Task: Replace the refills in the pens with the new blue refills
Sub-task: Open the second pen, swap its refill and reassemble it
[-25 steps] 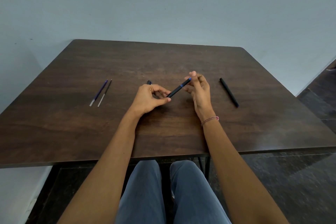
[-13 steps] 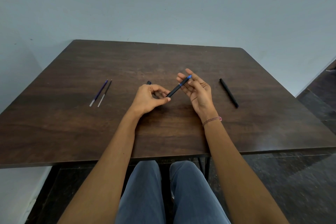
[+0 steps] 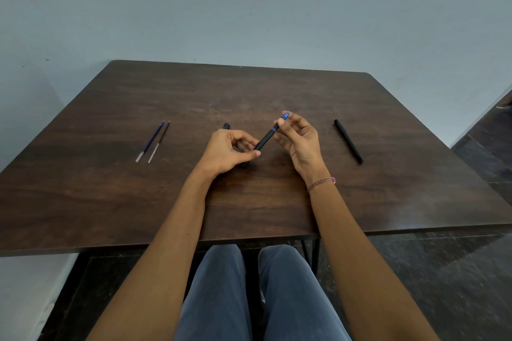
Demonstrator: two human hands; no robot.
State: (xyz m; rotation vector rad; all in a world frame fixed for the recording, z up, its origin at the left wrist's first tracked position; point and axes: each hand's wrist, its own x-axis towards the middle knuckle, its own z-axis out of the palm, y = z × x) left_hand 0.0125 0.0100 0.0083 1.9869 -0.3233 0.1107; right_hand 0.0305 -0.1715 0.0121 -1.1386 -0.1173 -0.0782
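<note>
Holding one black pen (image 3: 265, 139) between both hands, above the middle of the worktop (image 3: 277, 91) and off its surface. The pen is tilted, low end toward the left, blue end up and to the right.

Left hand (image 3: 228, 152): grip closed on the pen's lower end, thumb and curled fingers pinching the black barrel. The very end of the barrel is hidden in the fingers.

Right hand (image 3: 300, 144): palm turned up, grip closed on the pen's upper blue part, thumb pressed on the blue section, fingertips behind it. The blue tip shows just past the fingertips. I can't tell whether the blue part is screwed in or loose.

A second black pen (image 3: 348, 141) lies flat on the worktop, right of the right hand and well apart from it, angled away toward the far left.

Two refills lie side by side on the left of the worktop, nearly parallel and almost touching: a blue refill (image 3: 151, 139) and, just right of it, a dark refill (image 3: 160, 141). Both have clear near ends.

A small dark piece (image 3: 226, 126) pokes out behind the left hand, the rest hidden; I can't tell what it is.

Bracelet (image 3: 321, 183) on the right wrist. Blue jeans (image 3: 221, 299) under the worktop's near edge. Plain grey wall (image 3: 249, 8) behind.
</note>
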